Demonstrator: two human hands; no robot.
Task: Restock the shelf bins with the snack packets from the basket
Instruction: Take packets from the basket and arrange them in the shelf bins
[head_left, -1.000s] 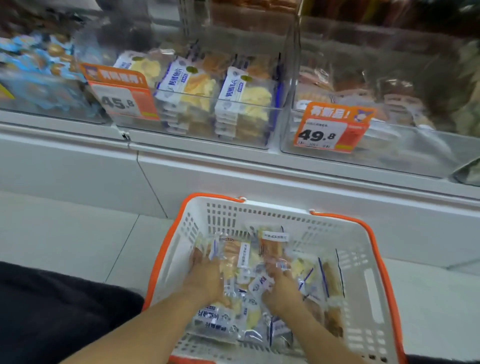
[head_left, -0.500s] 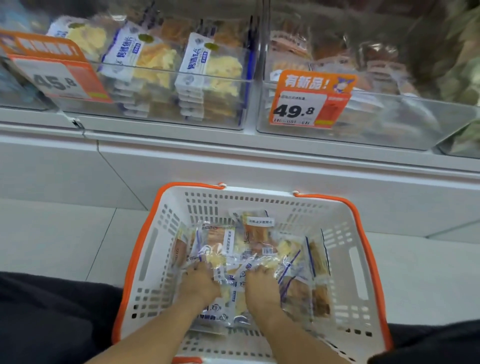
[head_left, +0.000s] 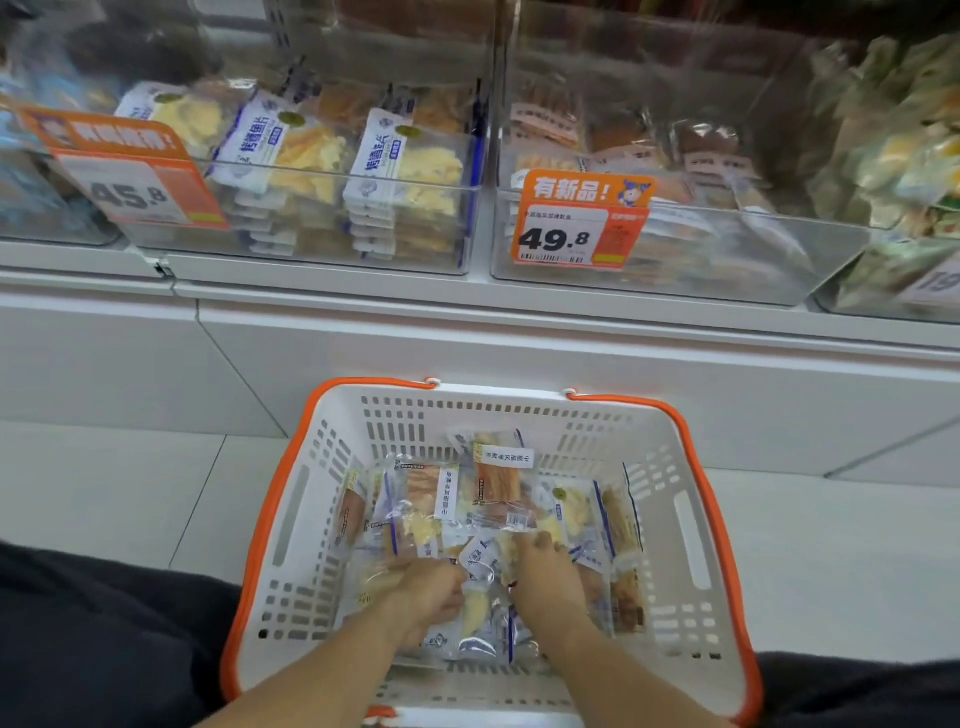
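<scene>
"45.8" on left orange price tag (head_left: 136, 179), "有新品!" and "49.8" on right tag (head_left: 579, 223)

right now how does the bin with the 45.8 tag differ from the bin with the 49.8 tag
The 45.8 bin holds pale yellow packets in neat stacks with white and blue labels; the 49.8 bin holds browner packets lying loosely. The 45.8 tag hangs skewed at its bin's left end; the 49.8 tag sits nearly straight. Both bins are clear plastic, side by side on the same shelf, with orange tags.

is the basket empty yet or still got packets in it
Not empty. Snack packets cover the floor of the basket, and both the left hand and right hand are among them.
</scene>
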